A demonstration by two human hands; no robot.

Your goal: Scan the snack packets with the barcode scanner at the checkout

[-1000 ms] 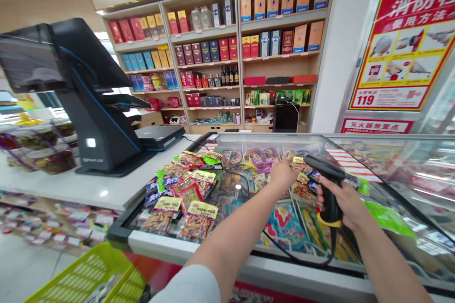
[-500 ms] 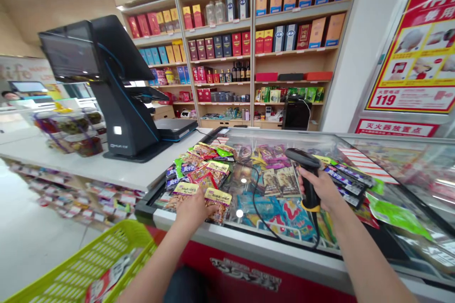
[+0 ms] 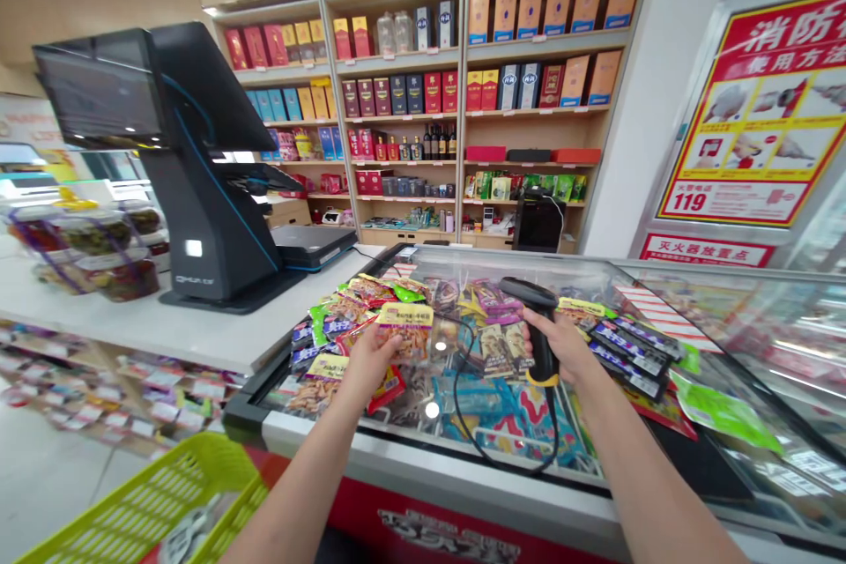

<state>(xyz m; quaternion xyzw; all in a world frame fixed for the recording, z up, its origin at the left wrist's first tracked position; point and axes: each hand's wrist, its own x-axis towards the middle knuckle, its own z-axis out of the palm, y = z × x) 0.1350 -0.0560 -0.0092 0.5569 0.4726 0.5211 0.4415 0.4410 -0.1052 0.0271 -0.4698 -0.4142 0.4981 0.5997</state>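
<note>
My left hand (image 3: 374,363) grips a snack packet (image 3: 411,337) with a yellow top band by its left side, above the glass lid of a chest freezer. Wrapped round the handle of a black barcode scanner (image 3: 543,344) is my right hand (image 3: 563,337); the scanner's head points left and its black cable (image 3: 457,397) loops over the glass. Under and left of my left hand lies a pile of snack packets (image 3: 330,322), with another yellow-topped packet (image 3: 321,389) at its near edge. More dark packets (image 3: 627,352) lie to the right of the scanner.
A point-of-sale terminal (image 3: 208,203) and jars of food (image 3: 109,247) stand on the white counter (image 3: 244,330) at left. A yellow-green basket (image 3: 178,489) sits low at front left. Shelves of boxed bottles (image 3: 406,97) line the back wall. A green packet (image 3: 723,412) lies at right.
My left hand has lifted the yellow-topped packet off the pile, up and toward the scanner. The view has shifted slightly to the right; the scanner stays in my right hand.
</note>
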